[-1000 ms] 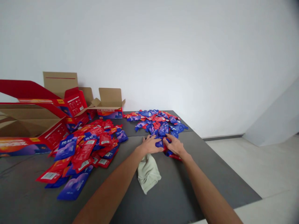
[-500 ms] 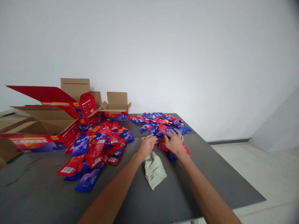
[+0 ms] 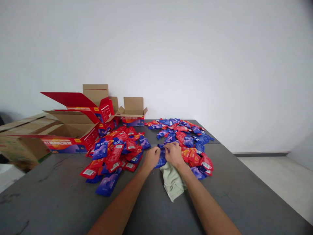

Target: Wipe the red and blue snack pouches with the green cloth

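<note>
A flat blue pouch [image 3: 161,160] lies between my two hands over the middle of the table. My left hand [image 3: 151,158] is closed at its left edge, fingertips partly hidden. My right hand [image 3: 173,153] pinches its upper right side. Just below the right hand is a crumpled pale green cloth [image 3: 173,182], partly covered by the wrist. To the right of that hand spreads a near heap of red and blue pouches [image 3: 194,156]. Another mixed heap of pouches [image 3: 116,151] sits left of my left hand.
Farther back, more loose pouches [image 3: 176,125] cover the table [image 3: 146,202]. Open printed cartons stand at the left: a near one [image 3: 66,143], a stacked one [image 3: 105,109] and a small one [image 3: 133,120]. Brown cardboard boxes [image 3: 22,143] are beyond the left edge. A white wall [image 3: 171,58] rises behind.
My view has turned a little left, so everything sits farther right. My right hand has moved from over the right-hand pouches toward my left hand, and both now grip a blue pouch.
</note>
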### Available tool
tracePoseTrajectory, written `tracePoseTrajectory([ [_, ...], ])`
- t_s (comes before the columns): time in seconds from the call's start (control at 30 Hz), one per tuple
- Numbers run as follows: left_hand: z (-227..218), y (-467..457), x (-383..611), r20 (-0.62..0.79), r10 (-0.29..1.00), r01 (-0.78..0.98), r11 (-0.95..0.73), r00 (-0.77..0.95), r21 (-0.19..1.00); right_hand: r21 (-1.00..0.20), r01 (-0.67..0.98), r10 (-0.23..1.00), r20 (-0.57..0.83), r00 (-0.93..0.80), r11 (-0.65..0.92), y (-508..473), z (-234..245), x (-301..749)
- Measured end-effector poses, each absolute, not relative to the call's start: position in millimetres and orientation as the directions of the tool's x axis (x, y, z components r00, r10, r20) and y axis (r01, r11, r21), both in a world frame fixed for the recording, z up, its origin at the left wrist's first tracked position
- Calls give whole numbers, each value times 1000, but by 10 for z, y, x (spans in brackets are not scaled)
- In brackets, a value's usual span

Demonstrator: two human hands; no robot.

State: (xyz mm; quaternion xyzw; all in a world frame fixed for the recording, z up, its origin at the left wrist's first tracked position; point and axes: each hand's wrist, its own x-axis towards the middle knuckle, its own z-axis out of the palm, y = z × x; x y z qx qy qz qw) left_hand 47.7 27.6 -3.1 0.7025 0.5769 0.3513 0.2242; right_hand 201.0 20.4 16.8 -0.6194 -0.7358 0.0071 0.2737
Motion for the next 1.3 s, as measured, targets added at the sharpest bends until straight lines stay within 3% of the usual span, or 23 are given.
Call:
tracePoseTrajectory([
  [0.1, -91, 164, 457, 227, 960, 737, -274, 167, 618, -352, 907, 923, 373, -92, 232, 196, 114, 1977],
  [0.2, -155, 92, 444, 190, 961, 860, -268, 203, 435, -348, 914, 929, 364, -72, 207, 140, 149, 2002],
  [0.27, -178, 78, 416, 174, 963, 879, -259, 204, 401, -352, 922, 934, 357, -29, 163, 76, 205, 2031],
  [0.33, -182, 91, 356, 177, 968, 852, -243, 180, 464, -355, 932, 948, 315, 46, 73, -2, 258, 2053],
  [0.47, -205, 172, 172, 180, 983, 679, -159, 41, 716, -301, 951, 978, 163, 131, -77, -178, 288, 2039],
  [0.57, -277, 236, 71, 130, 990, 474, -89, -54, 876, -254, 965, 996, 41, 82, -69, -290, 256, 2001],
  [0.7, -366, 260, 66, 55, 994, 263, -30, -90, 964, -230, 973, 999, -20, -34, 29, -340, 193, 1989],
  [0.83, -313, 213, 113, -80, 995, -84, 74, -66, 994, -323, 937, 991, 65, -115, 130, -257, 161, 2011],
  [1.0, -167, 129, 138, -92, 994, -339, 108, 63, 935, -515, 778, 895, 426, -130, 359, -157, 172, 1920],
  [1.1, -125, 89, 145, -14, 980, -423, 100, 200, 900, -494, 696, 797, 573, -190, 521, -182, 139, 1778],
  [1.3, -96, 62, 118, 118, 945, -513, 57, 304, 857, -392, 741, 779, 564, -273, 544, -285, 56, 1559],
])
